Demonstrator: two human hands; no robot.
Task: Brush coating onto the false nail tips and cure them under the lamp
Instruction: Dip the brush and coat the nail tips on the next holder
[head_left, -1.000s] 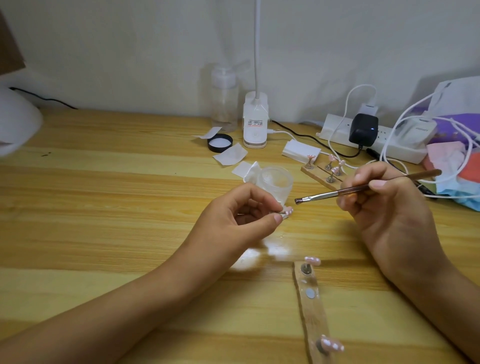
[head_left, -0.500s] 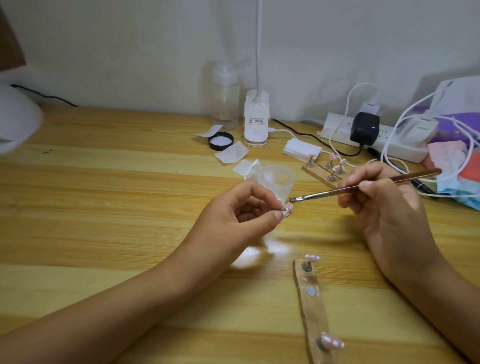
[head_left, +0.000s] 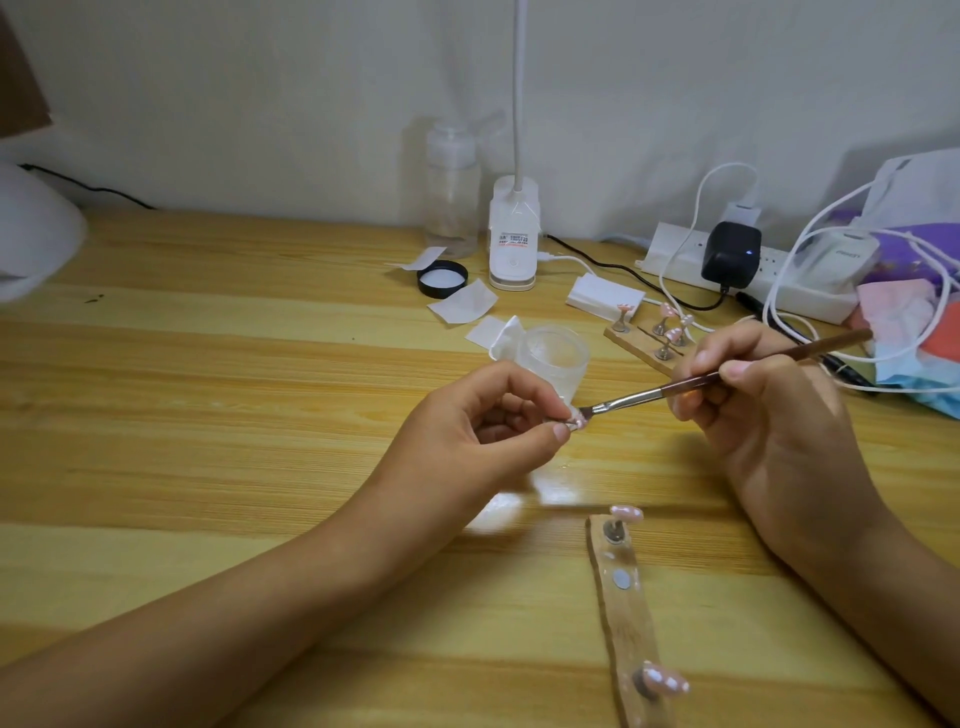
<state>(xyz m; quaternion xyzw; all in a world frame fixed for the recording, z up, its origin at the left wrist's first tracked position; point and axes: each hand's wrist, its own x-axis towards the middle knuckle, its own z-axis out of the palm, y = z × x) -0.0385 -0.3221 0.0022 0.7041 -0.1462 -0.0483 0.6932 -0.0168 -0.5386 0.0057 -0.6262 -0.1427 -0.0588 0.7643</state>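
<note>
Pink nail tip (head_left: 733, 422) sits pinched in our left hand (head_left: 467, 447); our right hand (head_left: 769, 421) grips the brush (head_left: 649, 393), bristles touching the tip.

power strip (head_left: 675, 257) — black adapter (head_left: 731, 254) plugged in | clear bottle (head_left: 451, 192) | black lid (head_left: 442, 279), maybe jar's

Glossy grained wooden table (head_left: 218, 395), frosted plastic jar (head_left: 557, 358), brush (head_left: 691, 383) with shiny metal ferrule, glossy pink nail tips (head_left: 626, 513).

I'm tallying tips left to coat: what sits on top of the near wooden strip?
A far nail tip and a near nail tip on stands, a bare metal disc between. The near tip hides most of its stand.
</note>
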